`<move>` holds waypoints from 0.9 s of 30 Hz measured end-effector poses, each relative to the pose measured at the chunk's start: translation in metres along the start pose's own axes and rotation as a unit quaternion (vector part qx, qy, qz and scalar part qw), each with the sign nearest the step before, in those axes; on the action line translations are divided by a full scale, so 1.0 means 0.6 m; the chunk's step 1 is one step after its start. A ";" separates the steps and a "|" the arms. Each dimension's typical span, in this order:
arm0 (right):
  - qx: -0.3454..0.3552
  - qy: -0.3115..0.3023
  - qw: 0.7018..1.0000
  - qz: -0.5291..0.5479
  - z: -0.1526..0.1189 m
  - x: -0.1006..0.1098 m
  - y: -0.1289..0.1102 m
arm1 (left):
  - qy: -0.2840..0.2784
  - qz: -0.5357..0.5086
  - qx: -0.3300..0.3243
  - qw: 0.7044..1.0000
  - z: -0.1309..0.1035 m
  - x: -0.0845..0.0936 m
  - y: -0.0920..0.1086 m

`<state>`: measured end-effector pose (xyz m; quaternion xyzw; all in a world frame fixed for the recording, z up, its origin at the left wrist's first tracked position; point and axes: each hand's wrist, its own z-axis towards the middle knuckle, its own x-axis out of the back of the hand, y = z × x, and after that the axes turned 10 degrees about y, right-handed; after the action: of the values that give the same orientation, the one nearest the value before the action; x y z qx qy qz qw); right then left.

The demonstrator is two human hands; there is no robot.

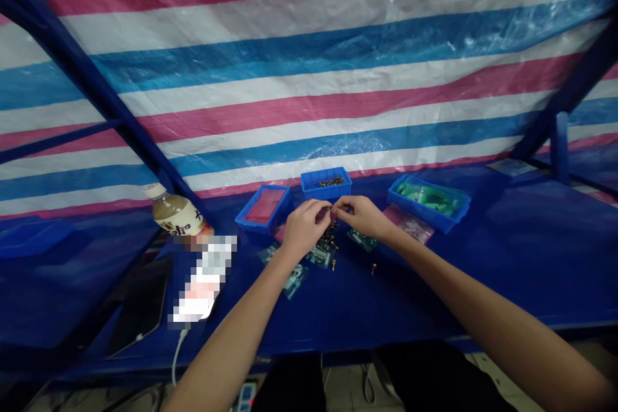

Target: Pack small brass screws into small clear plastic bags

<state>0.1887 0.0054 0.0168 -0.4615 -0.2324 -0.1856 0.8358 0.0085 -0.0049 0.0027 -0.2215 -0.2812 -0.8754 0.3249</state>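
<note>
My left hand [306, 225] and my right hand [361, 215] meet over the middle of the blue table, fingertips pinched close together. Whatever lies between the fingers is too small to make out. Below them is a pile of small brass-coloured screws [330, 235], partly hidden by my left hand. One loose screw [373, 268] lies apart to the right, another screw [333, 264] nearer the pile. Small clear bags of metal parts [293, 282] lie by my left wrist, and a similar bag [362, 241] rests under my right hand.
Behind my hands stand a blue bin with a red packet [263, 206], a blue bin of small metal pieces [327, 184] and a blue bin of green bags [429, 199]. On the left are a drink bottle [176, 212], a blurred-out phone [205, 283] with a cable and a dark tablet [140, 302].
</note>
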 end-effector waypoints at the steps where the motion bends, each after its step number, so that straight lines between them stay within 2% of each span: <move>1: 0.000 0.001 1.000 0.004 0.000 0.000 -0.001 | 0.000 0.002 0.000 1.000 0.000 0.000 0.000; 10: -0.028 0.007 0.999 0.043 0.000 0.003 -0.003 | 0.001 0.004 -0.003 1.000 -0.001 0.000 0.000; 19: -0.029 -0.039 0.998 0.048 0.003 0.000 0.013 | 0.001 -0.005 -0.004 1.000 -0.001 0.000 0.000; 27: -0.044 -0.019 0.997 0.055 0.002 -0.001 0.010 | -0.006 0.000 -0.001 1.000 0.001 0.002 0.002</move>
<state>0.1913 0.0098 0.0129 -0.5129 -0.2139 -0.1405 0.8194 0.0087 -0.0057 0.0044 -0.2269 -0.2821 -0.8745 0.3229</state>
